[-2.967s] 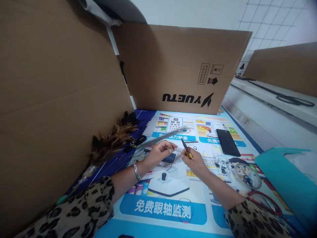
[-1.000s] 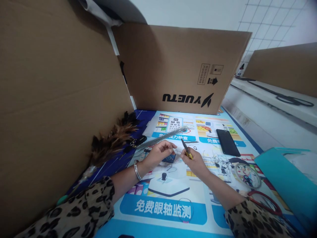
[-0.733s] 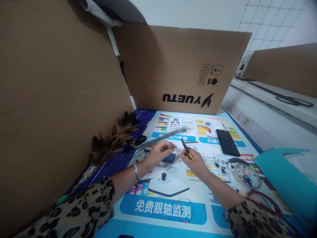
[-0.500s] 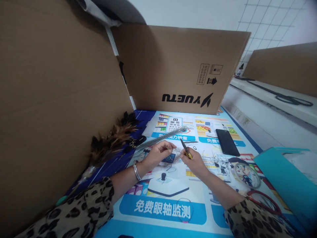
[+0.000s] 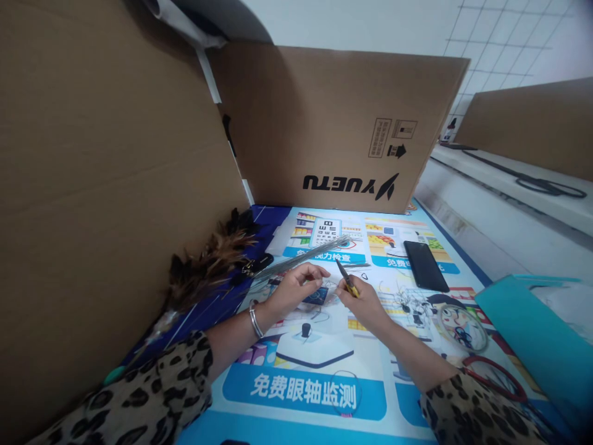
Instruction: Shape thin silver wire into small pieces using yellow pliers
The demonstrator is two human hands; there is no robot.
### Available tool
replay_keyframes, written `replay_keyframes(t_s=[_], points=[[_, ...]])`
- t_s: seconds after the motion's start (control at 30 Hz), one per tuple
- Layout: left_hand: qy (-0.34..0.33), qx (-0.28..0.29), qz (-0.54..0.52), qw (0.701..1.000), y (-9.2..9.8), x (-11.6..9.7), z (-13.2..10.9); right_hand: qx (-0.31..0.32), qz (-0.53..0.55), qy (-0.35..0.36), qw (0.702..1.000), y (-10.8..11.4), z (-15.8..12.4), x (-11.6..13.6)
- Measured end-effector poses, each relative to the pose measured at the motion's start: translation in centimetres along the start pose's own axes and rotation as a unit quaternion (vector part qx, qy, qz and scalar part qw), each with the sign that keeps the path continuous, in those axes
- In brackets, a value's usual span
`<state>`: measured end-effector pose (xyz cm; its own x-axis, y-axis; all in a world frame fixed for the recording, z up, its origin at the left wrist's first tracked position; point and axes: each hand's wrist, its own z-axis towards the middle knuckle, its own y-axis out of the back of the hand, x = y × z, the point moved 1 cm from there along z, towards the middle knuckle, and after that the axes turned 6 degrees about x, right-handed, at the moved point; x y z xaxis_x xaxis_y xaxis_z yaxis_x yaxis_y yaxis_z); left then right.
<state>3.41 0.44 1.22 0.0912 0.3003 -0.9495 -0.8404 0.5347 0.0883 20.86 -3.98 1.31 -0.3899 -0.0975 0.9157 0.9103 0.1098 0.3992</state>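
Note:
My left hand (image 5: 296, 285) rests on the printed table mat (image 5: 319, 346) with its fingers pinched on a thin piece of wire, too fine to see clearly. My right hand (image 5: 364, 301) is closed round small pliers with yellow handles (image 5: 346, 279), whose dark tip points up and to the left, close to my left fingertips. Just behind my left hand lies a bundle of straight thin wires (image 5: 306, 254). Both forearms wear leopard-print sleeves, and a silver bangle (image 5: 254, 320) sits on my left wrist.
Cardboard walls stand at the left (image 5: 106, 185) and back (image 5: 338, 123). A feather duster (image 5: 208, 262) lies at the left wall. A black phone (image 5: 425, 266) lies right of my hands; a teal box (image 5: 537, 334), a clear round lid (image 5: 463, 327) and red ring (image 5: 495, 377) lie farther right.
Almost nothing differs. My hands stay together over the mat; the pliers' tip has shifted slightly to the left.

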Motion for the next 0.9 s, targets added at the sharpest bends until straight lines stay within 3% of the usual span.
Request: replay_keyframes(t_s=[0.9], points=[[0.025, 0.045, -0.064, 0.997, -0.16, -0.43, -0.07, -0.001, -0.021, 0.015, 1.0, -0.03, 0.07, -0.07]])
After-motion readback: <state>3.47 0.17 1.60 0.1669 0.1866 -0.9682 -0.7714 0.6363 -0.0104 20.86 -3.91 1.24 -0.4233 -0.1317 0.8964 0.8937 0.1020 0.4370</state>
